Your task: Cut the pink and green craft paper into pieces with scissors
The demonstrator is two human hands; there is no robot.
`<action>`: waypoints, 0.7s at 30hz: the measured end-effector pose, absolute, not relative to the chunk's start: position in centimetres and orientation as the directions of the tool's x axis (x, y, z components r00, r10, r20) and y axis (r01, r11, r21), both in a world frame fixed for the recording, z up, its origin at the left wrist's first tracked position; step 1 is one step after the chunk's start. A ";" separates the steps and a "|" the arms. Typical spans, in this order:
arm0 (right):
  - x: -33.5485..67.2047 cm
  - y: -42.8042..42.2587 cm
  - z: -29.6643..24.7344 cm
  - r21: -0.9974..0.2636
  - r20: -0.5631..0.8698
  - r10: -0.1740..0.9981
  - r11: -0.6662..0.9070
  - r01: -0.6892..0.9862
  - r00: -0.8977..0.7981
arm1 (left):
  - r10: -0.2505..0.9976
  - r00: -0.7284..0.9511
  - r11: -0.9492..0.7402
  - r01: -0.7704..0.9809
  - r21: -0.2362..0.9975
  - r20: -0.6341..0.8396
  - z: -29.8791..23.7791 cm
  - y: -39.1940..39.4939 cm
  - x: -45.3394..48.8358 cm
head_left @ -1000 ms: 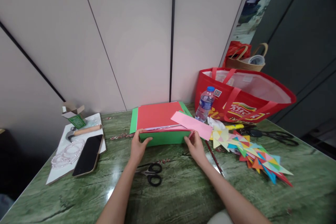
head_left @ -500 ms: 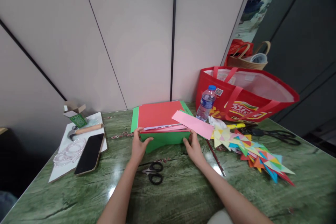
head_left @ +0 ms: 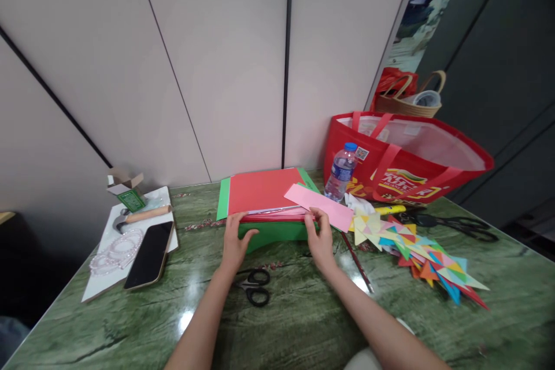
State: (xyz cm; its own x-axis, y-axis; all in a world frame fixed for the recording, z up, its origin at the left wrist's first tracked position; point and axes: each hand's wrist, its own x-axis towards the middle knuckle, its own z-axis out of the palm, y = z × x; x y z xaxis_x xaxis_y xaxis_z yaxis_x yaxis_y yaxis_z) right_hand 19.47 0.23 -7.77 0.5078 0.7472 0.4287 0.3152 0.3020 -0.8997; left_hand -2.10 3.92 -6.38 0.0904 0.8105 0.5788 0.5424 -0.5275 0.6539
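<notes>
A stack of coloured paper (head_left: 264,191), red on top with green edges, lies near the wall. At its front, a green sheet of paper (head_left: 277,234) bends down towards the table, with red layers along its upper edge. My left hand (head_left: 234,245) grips the sheet's left end, fingers over the edge and thumb in front. The right end is held by my right hand (head_left: 319,241), its fingers curled over the top. A pink paper strip (head_left: 321,205) lies slantwise across the stack's right side, beside my right fingers. Black-handled scissors (head_left: 254,286) rest just below my left hand.
Rightward are a pencil (head_left: 358,263), folded paper pieces (head_left: 425,254), black scissors (head_left: 459,224), a water bottle (head_left: 341,173) and a red bag (head_left: 403,156). At left, a phone (head_left: 148,254), hammer (head_left: 141,217) and beaded strand (head_left: 116,251) lie on a white board (head_left: 93,286), near a small box (head_left: 128,192).
Both hands have shifted slightly right along the green sheet. Less of its front face shows, and the right fingers are lifted higher over its edge. The surrounding objects stay put.
</notes>
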 end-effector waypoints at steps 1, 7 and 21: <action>19.4 0.4 -7.6 -0.901 0.426 0.742 0.296 0.317 0.518 | 0.807 0.118 -0.539 0.549 0.639 0.579 -6.5 4.0 -2.3; 19.3 1.2 -7.8 -0.908 0.410 0.721 0.262 0.328 0.559 | 0.788 0.253 -0.590 0.571 0.572 0.561 -7.3 4.6 -3.5; 20.2 1.3 -7.8 -0.858 0.505 0.649 0.306 0.413 0.569 | 0.771 0.287 -0.609 0.594 0.526 0.568 -6.7 4.1 -2.6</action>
State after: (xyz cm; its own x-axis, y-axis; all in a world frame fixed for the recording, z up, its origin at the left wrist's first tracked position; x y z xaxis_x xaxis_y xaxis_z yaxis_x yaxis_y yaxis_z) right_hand 20.19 1.32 -7.80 0.5687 0.6490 0.5053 0.4127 0.3063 -0.8578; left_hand -2.60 4.15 -6.66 0.2872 0.7713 0.5680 0.5939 -0.6086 0.5262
